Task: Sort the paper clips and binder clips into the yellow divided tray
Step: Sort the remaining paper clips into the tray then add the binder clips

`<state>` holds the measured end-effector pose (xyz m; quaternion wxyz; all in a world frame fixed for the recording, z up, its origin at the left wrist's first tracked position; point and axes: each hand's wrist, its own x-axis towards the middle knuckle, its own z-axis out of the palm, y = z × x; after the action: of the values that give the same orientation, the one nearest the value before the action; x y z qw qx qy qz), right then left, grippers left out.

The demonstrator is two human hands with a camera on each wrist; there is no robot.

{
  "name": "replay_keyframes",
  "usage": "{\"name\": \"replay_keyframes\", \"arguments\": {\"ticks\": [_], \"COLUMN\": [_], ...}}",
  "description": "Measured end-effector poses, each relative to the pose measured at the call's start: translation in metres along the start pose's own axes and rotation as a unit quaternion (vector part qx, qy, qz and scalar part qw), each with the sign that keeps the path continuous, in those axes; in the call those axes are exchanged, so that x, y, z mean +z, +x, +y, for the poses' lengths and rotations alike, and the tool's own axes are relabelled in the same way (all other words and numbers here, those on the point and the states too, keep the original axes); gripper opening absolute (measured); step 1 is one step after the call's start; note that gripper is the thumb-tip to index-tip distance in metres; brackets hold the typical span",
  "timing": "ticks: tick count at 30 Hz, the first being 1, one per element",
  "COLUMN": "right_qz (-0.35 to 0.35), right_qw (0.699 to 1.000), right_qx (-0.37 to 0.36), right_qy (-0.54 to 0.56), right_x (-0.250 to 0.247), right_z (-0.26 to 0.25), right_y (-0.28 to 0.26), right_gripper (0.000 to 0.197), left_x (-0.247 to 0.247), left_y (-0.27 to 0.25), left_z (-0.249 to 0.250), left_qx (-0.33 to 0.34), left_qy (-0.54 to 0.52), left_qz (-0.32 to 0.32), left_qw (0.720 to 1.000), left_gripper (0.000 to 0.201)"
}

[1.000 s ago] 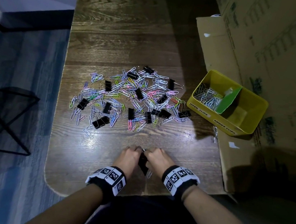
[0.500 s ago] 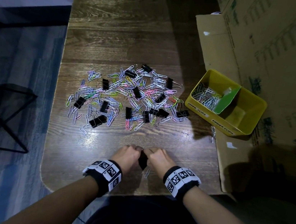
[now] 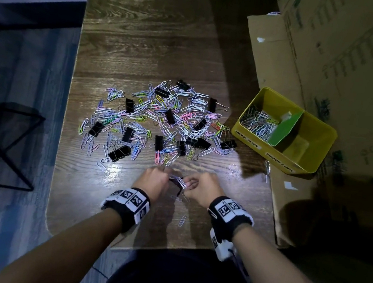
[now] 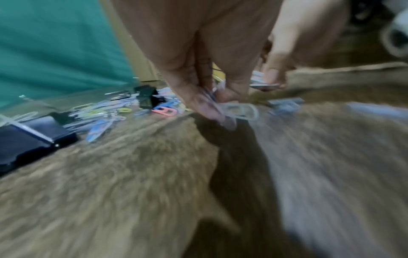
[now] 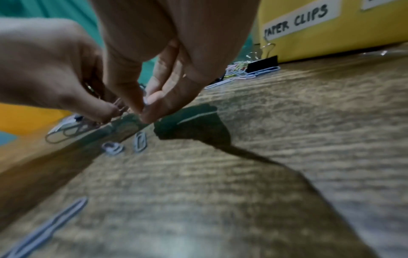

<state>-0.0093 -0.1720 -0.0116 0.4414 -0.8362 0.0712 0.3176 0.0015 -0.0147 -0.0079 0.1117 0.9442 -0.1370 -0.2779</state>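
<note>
A mixed pile of coloured paper clips and black binder clips (image 3: 160,119) lies in the middle of the wooden table (image 3: 148,29). The yellow divided tray (image 3: 248,135) stands at the right; its left compartment, labelled PAPER CLIPS, holds paper clips (image 3: 257,123). A green divider (image 3: 285,130) splits the tray in two. Close to the table's front edge, my left hand (image 3: 166,178) (image 4: 212,108) and right hand (image 3: 190,184) (image 5: 143,110) face each other. Each pinches an end of a small bunch of tangled paper clips (image 3: 179,182) (image 4: 240,110).
A few loose paper clips (image 3: 182,220) (image 5: 140,141) lie on the table under my hands. A binder clip (image 5: 262,62) sits in front of the tray. Flattened cardboard (image 3: 291,202) lies under the tray, a big cardboard box (image 3: 346,55) behind it. A black metal frame (image 3: 3,141) stands left of the table.
My hands have drawn slightly apart, and the paper clips now show stretched between the fingertips. Before, the hands were pressed together over a dark shape.
</note>
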Motion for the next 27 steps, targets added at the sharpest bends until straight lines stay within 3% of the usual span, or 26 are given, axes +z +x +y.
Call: {"name": "replay_keyframes", "arguments": {"ticks": [3, 6, 10, 14, 16, 19, 21, 24, 27], "right_qz": [-0.021, 0.001, 0.101, 0.216, 0.282, 0.362, 0.382, 0.314, 0.255], "right_qw": [0.998, 0.991, 0.966, 0.928, 0.901, 0.875, 0.893, 0.946, 0.964], "right_qx": [0.011, 0.008, -0.047, -0.109, -0.135, -0.102, -0.048, 0.044, 0.071], "right_qy": [0.058, 0.13, 0.231, 0.284, 0.302, 0.304, 0.233, 0.072, -0.017], "right_x": [-0.016, -0.038, -0.081, -0.13, -0.151, -0.178, -0.19, -0.196, -0.197], "right_z": [-0.002, -0.009, -0.03, -0.043, -0.042, -0.031, -0.021, -0.008, -0.005], "right_y": [0.001, 0.0, -0.012, -0.015, -0.01, 0.008, 0.021, 0.033, 0.035], "right_gripper": [0.029, 0.024, 0.03, 0.038, 0.041, 0.034, 0.022, 0.03, 0.04], "left_x": [-0.018, -0.037, -0.075, -0.116, -0.13, -0.133, -0.129, -0.121, -0.116], "left_y": [0.007, 0.015, 0.04, 0.08, 0.104, 0.136, 0.151, 0.156, 0.15], "left_z": [-0.001, 0.004, 0.03, 0.082, 0.112, 0.144, 0.155, 0.162, 0.155], "left_qx": [-0.022, -0.031, -0.027, 0.061, 0.084, 0.083, 0.072, 0.093, 0.111], "left_qy": [-0.094, -0.198, -0.38, -0.489, -0.504, -0.479, -0.418, -0.192, -0.134], "left_qz": [0.025, 0.015, 0.007, 0.049, 0.067, 0.104, 0.11, 0.018, -0.025], "left_qw": [0.995, 0.98, 0.924, 0.869, 0.857, 0.868, 0.899, 0.977, 0.984], "left_gripper": [0.023, 0.007, 0.013, 0.019, 0.025, 0.019, 0.008, 0.02, 0.026]}}
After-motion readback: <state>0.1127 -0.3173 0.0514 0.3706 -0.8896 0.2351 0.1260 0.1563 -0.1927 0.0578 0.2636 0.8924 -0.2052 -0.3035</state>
